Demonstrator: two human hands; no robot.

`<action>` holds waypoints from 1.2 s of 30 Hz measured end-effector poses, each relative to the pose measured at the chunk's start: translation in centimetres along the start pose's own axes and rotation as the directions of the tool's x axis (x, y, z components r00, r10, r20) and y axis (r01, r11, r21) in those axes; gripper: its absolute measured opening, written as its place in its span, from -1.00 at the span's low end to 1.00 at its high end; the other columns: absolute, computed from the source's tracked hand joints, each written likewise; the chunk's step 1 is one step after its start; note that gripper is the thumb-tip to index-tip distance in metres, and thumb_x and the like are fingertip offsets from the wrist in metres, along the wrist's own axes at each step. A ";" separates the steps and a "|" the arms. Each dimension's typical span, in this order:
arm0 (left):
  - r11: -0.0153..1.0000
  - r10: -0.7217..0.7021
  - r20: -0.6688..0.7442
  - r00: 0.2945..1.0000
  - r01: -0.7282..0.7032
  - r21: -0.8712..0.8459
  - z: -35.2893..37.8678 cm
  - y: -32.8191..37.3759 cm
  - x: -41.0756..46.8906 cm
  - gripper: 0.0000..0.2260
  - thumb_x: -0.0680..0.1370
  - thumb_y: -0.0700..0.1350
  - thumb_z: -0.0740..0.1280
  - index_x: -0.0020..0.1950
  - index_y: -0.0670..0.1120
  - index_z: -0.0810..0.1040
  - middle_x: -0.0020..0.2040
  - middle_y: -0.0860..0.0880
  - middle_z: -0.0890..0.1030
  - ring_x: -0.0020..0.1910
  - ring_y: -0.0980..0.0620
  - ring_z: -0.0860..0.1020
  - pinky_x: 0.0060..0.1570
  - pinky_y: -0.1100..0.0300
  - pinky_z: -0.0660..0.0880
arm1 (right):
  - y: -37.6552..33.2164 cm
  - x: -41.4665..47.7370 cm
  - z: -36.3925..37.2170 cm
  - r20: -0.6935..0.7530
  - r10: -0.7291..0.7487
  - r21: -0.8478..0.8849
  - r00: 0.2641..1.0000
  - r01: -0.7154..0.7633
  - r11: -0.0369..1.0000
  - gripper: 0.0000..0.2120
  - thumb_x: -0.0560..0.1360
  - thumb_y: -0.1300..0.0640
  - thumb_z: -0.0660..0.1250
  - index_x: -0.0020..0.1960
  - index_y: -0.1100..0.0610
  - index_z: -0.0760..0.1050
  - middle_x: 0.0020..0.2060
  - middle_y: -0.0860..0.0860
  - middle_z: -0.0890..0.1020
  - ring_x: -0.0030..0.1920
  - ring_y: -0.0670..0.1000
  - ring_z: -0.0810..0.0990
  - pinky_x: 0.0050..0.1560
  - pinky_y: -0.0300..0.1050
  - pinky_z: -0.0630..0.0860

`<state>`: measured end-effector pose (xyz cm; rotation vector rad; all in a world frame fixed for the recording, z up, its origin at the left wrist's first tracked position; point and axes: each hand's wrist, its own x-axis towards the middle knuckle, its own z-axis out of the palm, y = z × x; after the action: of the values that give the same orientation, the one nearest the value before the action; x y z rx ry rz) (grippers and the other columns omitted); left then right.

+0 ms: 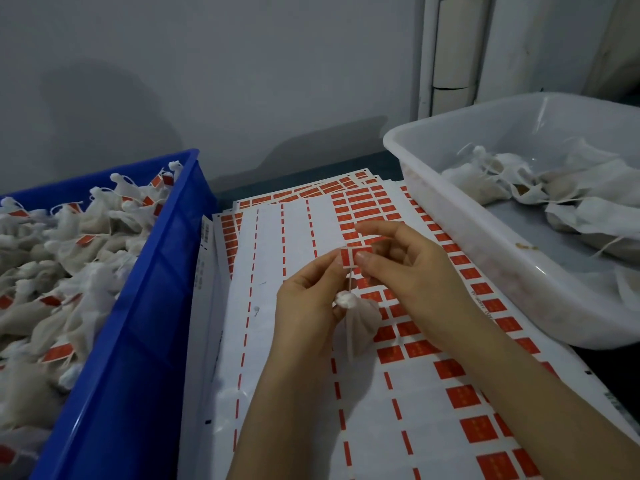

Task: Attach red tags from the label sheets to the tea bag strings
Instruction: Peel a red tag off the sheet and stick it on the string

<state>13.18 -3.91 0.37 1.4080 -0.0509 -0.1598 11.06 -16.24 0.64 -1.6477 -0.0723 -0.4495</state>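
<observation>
Both hands meet above the label sheet (pixel 294 237) in the middle. A red tag (pixel 349 257) is pinched between my left hand (pixel 306 299) and my right hand (pixel 405 268), folded around a white string (pixel 351 282). Below the tag, a small white tea bag (pixel 360 320) hangs on that string, and the lower fingers of my left hand curl against its knotted top. The sheet's left columns are stripped bare; rows of red tags (pixel 464 396) remain on its right side.
A blue crate (pixel 149 306) on the left holds several tea bags with red tags. On the right stands a white plastic tub (pixel 485 258) with several untagged tea bags. More label sheets (pixel 332 187) are stacked underneath, toward the grey wall.
</observation>
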 end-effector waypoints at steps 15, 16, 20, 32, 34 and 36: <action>1.000 0.007 0.045 0.999 -0.007 -0.010 0.1 0.2 -0.2 -0.90 0.46 0.02 0.35 -0.14 0.14 0.66 -0.10 0.20 0.68 -0.08 0.15 0.65 -0.19 0.28 0.60 | 0.3 0.1 0.1 -0.018 0.006 -0.013 1.000 -0.006 1.000 -0.79 0.43 0.06 0.39 -0.05 -0.23 0.47 -0.18 -0.32 0.58 -0.08 -0.34 0.54 -0.29 -0.51 0.44; 1.000 0.007 0.043 0.999 -0.006 -0.009 0.1 0.3 -0.2 -0.89 0.42 0.04 0.35 -0.13 0.14 0.66 -0.09 0.20 0.68 -0.06 0.11 0.64 -0.14 0.26 0.61 | 0.3 0.1 0.1 -0.020 0.006 -0.014 1.000 -0.007 1.000 -0.79 0.43 0.06 0.39 -0.05 -0.23 0.47 -0.19 -0.29 0.59 -0.08 -0.33 0.54 -0.29 -0.51 0.45; 1.000 0.013 0.058 0.998 -0.013 0.003 0.1 0.4 -0.3 -0.88 0.45 0.03 0.33 -0.10 0.13 0.65 -0.09 0.20 0.68 -0.07 0.15 0.65 -0.22 0.29 0.58 | 0.3 0.0 0.1 -0.024 0.009 -0.013 1.000 -0.009 1.000 -0.79 0.44 0.07 0.38 -0.04 -0.23 0.47 -0.19 -0.21 0.59 -0.11 -0.29 0.56 -0.28 -0.48 0.47; 0.989 0.092 0.089 0.992 -0.101 0.107 0.7 0.6 -0.7 -0.69 0.18 0.33 0.29 -0.17 0.30 0.65 -0.08 0.30 0.65 -0.03 0.20 0.62 -0.06 0.28 0.55 | 0.3 0.2 -0.1 -0.075 0.050 -0.009 0.996 -0.051 0.999 -0.81 0.45 0.08 0.37 -0.04 -0.19 0.47 -0.15 -0.28 0.57 -0.10 -0.29 0.57 -0.19 -0.52 0.48; 0.982 0.117 0.104 0.988 -0.131 0.134 0.7 0.3 -0.6 -0.70 0.21 0.24 0.38 -0.09 0.25 0.65 -0.04 0.28 0.65 -0.02 0.26 0.60 -0.10 0.34 0.55 | 0.3 0.2 -0.2 -0.081 0.053 -0.008 0.995 -0.054 0.999 -0.81 0.45 0.08 0.37 -0.04 -0.20 0.47 -0.12 -0.30 0.56 -0.09 -0.23 0.58 -0.18 -0.51 0.49; 0.977 0.132 0.095 0.987 -0.146 0.155 0.8 0.2 -0.6 -0.71 0.26 0.14 0.41 -0.03 0.20 0.63 -0.04 0.27 0.65 -0.03 0.31 0.59 -0.21 0.43 0.53 | 0.4 0.1 -0.1 -0.084 0.059 -0.016 0.995 -0.060 0.998 -0.80 0.46 0.09 0.36 -0.03 -0.20 0.47 -0.09 -0.29 0.56 -0.06 -0.20 0.58 -0.17 -0.46 0.50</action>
<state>12.54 -4.55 0.68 1.5537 -0.2369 -0.1005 11.27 -16.45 0.34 -1.6427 0.0429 -0.4738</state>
